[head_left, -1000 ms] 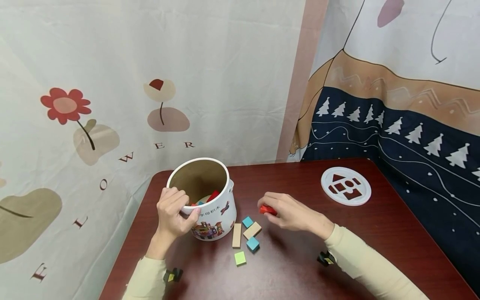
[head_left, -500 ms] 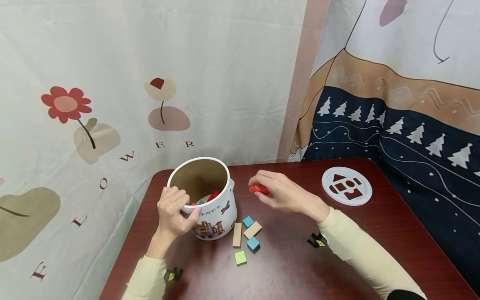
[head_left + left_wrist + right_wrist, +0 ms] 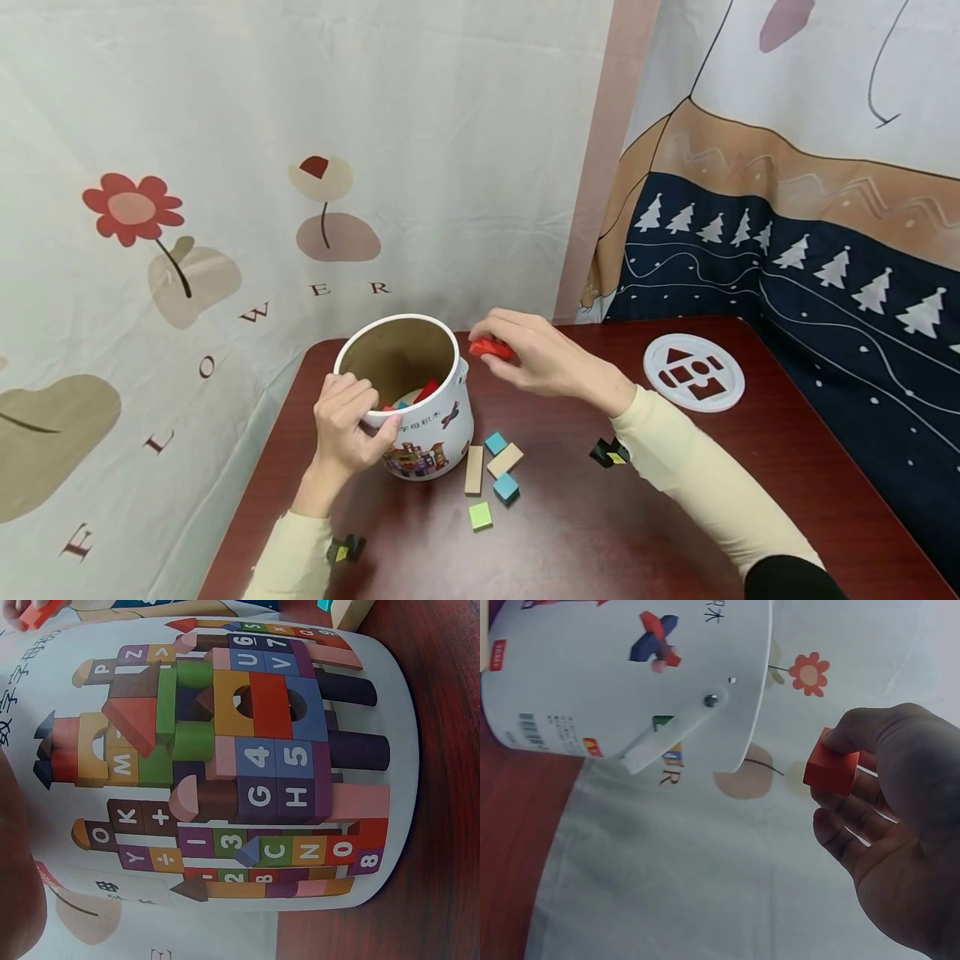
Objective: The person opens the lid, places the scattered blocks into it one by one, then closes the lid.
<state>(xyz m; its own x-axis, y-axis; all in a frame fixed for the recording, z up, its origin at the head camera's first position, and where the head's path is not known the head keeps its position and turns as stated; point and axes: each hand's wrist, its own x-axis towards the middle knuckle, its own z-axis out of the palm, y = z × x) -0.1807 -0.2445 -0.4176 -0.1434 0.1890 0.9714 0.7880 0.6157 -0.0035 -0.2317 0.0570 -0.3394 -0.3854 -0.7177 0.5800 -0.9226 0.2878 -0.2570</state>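
Head view: right hand [image 3: 542,354] pinches red block [image 3: 491,348] aloft; left hand [image 3: 348,419] grips white bucket [image 3: 435,433].

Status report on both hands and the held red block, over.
Left hand gripping bucket rim. Right hand holding red block in the air beside the bucket, not inside. No obstruction seen between block and bucket opening.

The table [image 3: 570,533] looks like dark wood under a glossy finish, and the tan blocks [image 3: 474,472] on it like bare matt wood. I take the bucket [image 3: 441,429] for smooth plastic, with a shiny metal rivet [image 3: 711,700], and the red block [image 3: 832,771] looks smooth and painted. Behind hangs a matt, creased cloth curtain [image 3: 465,150].
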